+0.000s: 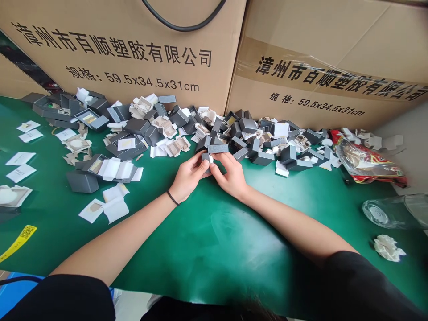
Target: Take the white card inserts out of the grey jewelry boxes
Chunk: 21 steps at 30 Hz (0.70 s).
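Observation:
My left hand point(187, 176) and my right hand point(230, 175) meet over the green table point(207, 240), both gripping one small grey box point(214, 150) between the fingertips. The box's lid part sits flat on top, with a bit of white insert showing just below it. Right behind the hands lies a long heap of similar grey boxes point(254, 136) mixed with white paper inserts. A black band circles my left wrist.
Two big cardboard cartons point(133, 49) stand behind the heap. Loose white cards point(20, 158) and open grey boxes point(83, 178) lie at the left. A red snack bag point(368, 162), a clear bottle on its side point(391, 211) and a crumpled paper point(388, 247) are at the right.

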### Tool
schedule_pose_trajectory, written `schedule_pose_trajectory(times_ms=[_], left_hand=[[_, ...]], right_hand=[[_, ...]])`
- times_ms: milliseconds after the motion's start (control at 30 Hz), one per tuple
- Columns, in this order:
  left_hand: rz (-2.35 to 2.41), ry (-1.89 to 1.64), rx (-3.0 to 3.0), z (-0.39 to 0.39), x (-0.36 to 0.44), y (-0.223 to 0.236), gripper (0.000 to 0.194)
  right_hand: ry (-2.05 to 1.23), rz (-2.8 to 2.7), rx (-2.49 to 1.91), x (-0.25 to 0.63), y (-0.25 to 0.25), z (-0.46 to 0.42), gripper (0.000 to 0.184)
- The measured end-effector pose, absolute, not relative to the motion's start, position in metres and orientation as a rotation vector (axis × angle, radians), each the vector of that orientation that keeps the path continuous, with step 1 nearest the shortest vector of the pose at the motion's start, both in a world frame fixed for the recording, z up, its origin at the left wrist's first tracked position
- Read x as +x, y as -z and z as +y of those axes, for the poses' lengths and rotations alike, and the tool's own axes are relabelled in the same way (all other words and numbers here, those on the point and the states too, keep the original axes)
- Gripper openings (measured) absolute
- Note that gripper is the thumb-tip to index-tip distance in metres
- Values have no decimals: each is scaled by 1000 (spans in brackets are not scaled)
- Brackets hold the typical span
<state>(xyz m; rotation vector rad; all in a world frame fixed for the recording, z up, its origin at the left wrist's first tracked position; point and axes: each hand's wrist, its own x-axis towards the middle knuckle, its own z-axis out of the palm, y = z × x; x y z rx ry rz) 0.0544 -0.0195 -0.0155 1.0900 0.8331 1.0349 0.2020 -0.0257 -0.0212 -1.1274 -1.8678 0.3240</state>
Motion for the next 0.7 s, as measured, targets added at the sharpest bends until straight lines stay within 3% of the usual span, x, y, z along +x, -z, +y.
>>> schedule_pose_trajectory(times_ms=[300,567,700], left_hand=[[861,-1082,1021,-17,55,16,49],[872,-1122,1085,-20,55,18,65],[859,-1108,1091,-19,54,17,62]], right_hand=[[-435,-1813,-1112,200,22,-27,26],[-487,-1914,-1051,198,26,-31,37],[-552,-1920,-1013,202,22,-28,36]])
